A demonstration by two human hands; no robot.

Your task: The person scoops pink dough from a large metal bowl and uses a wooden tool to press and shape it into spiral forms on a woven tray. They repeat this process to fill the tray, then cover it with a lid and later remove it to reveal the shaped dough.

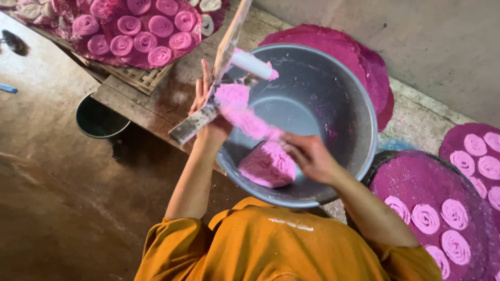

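Observation:
My left hand (207, 106) grips a long wooden press (192, 124) held slantwise over the rim of a big grey metal bowl (354, 104). A white cylinder (251, 64) with a pink tip juts from the press, and pink dough (233, 96) is packed against it. A band of that dough stretches down to my right hand (310, 156), whose fingers are closed on it inside the bowl. Below that hand, a lump of pink dough (266, 167) lies on the bowl's bottom.
Round purple trays with pink dough spirals lie at the top left (138, 31) and right (422, 182), and another purple tray (344, 47) sits behind the bowl. A dark bucket (96, 119) stands on the brown floor at the left, beside a low wooden platform (140, 101).

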